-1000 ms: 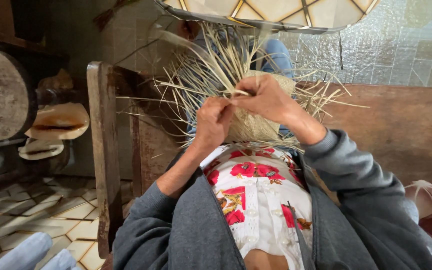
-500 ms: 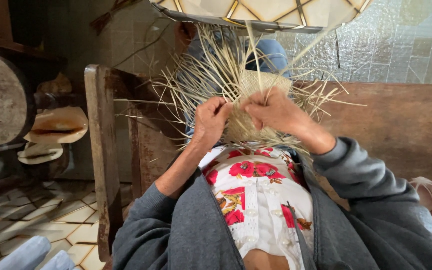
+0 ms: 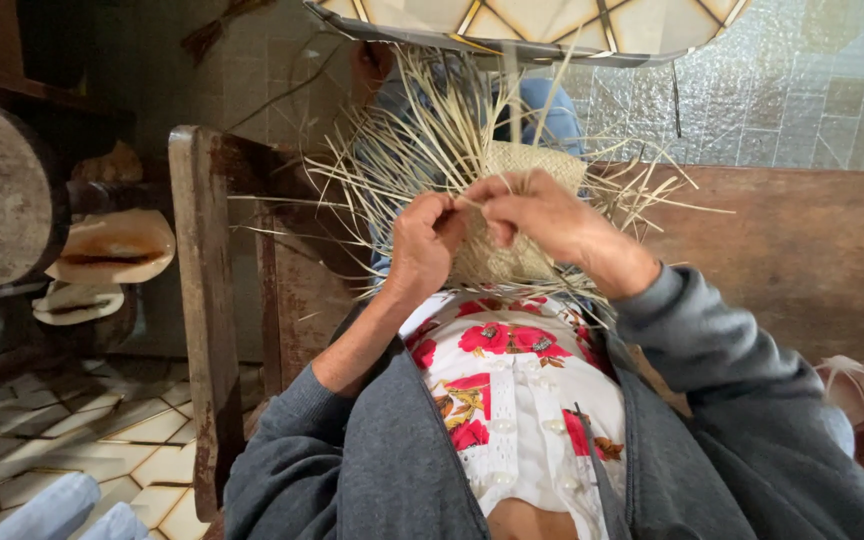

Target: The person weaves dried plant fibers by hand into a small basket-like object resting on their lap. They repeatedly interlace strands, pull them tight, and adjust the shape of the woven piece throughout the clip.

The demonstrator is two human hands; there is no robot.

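A half-woven straw piece (image 3: 512,255) rests against my chest, with many loose pale straw strands (image 3: 402,160) fanning up and out from its edge. My left hand (image 3: 424,245) pinches strands at the left side of the weave. My right hand (image 3: 537,215) grips strands just beside it, fingers closed at the weave's upper rim. Both hands nearly touch each other. I wear a grey jacket over a white shirt with red flowers (image 3: 512,390).
A worn wooden chair frame (image 3: 207,300) stands to the left. Finished straw hats (image 3: 112,245) lie stacked on a dark shelf at far left. A tiled floor (image 3: 72,440) is below, a wooden panel (image 3: 802,260) to the right, a hat brim (image 3: 552,25) overhead.
Both hands stayed on the weave, shifting slightly as the fingers work the strands. My right hand moved a little toward the left hand; the view dipped slightly.
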